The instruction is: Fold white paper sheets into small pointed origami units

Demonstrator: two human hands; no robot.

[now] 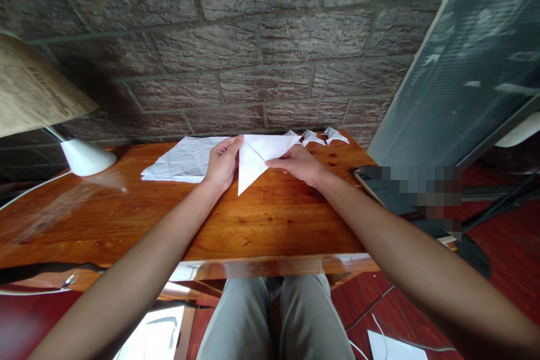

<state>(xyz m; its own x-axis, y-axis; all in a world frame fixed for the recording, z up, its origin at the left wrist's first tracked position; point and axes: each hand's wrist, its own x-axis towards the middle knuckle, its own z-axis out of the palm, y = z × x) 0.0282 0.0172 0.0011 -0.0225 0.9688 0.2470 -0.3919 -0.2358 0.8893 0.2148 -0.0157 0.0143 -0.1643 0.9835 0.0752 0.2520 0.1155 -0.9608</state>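
Note:
A sheet of white paper folded into a triangle [252, 164] is held up just above the wooden table, one point hanging down. My left hand [223, 163] pinches its upper left corner between thumb and fingers. On the other side, my right hand [297, 164] grips the slanting edge, its thumb near the middle crease. Behind my left hand lies a stack of creased white paper [181, 160]. Several small folded paper pieces [335, 135] stand in a row at the back right, one of them partly hidden by the triangle.
A lamp with a white base [86, 156] and brown shade [37, 87] stands at the left of the wooden table [270, 225]. A dark device [375, 183], partly pixelated, lies at the right edge. A stone-block wall [202, 50] rises behind. Cables and paper [396, 346] lie on the floor.

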